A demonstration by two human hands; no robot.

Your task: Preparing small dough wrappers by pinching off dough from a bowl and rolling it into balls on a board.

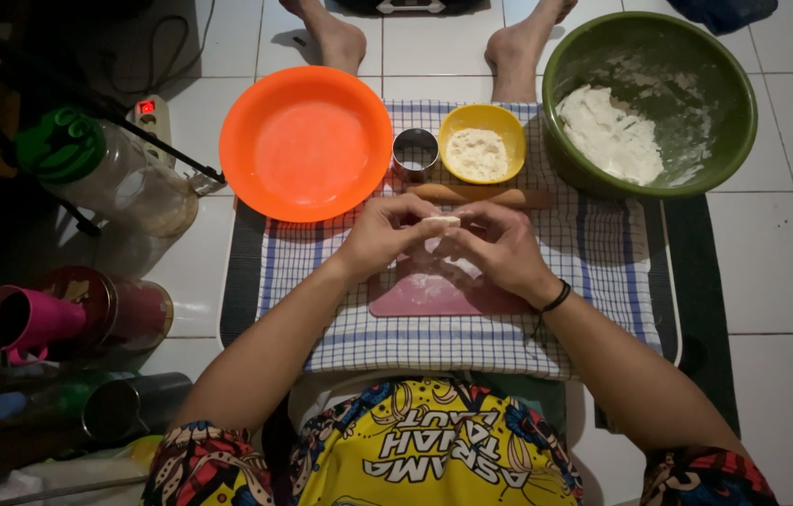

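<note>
My left hand (385, 234) and my right hand (499, 245) meet above a pink cutting board (420, 298). Together their fingertips pinch a small pale piece of dough (441, 222). The board is dusted with flour and lies on a blue-checked cloth (593, 272). Just beyond my hands a wooden rolling pin (471, 195) lies across the cloth. Behind it stand a small metal ring cutter (414, 153) and a yellow bowl (481, 143) of flour.
An empty orange bowl (305, 142) sits at the back left, and a big green bowl (649, 101) holding dough at the back right. Jars and bottles (115, 178) crowd the dark left side, near a power strip (155, 114). My bare feet (335, 37) rest on white tiles.
</note>
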